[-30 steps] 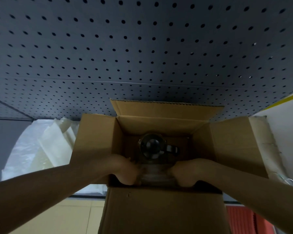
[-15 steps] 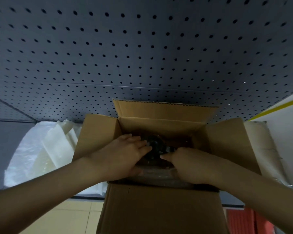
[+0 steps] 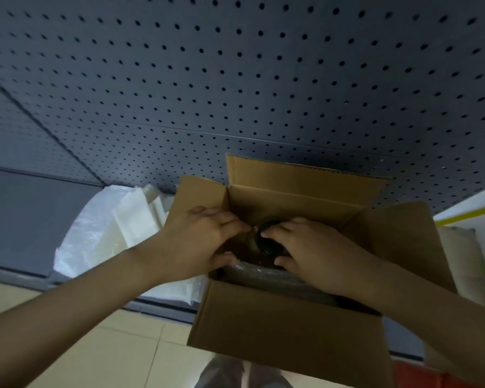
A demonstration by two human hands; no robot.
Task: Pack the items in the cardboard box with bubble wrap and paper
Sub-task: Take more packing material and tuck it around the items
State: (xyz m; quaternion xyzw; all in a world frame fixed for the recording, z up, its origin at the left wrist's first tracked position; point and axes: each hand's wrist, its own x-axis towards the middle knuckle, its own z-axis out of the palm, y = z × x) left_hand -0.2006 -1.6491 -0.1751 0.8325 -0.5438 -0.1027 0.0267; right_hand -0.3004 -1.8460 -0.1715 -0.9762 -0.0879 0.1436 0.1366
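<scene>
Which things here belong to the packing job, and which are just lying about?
Job: cardboard box; dark round item inside it; bubble wrap in the box; pale wrap and paper pile; left hand; right hand.
Lying about: pegboard; red object.

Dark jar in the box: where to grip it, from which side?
Grip the jar by its round top, coming straight down. It stands deep in the box, whose walls block its sides; only the top shows. The left hand and right hand already flank it from above.
</scene>
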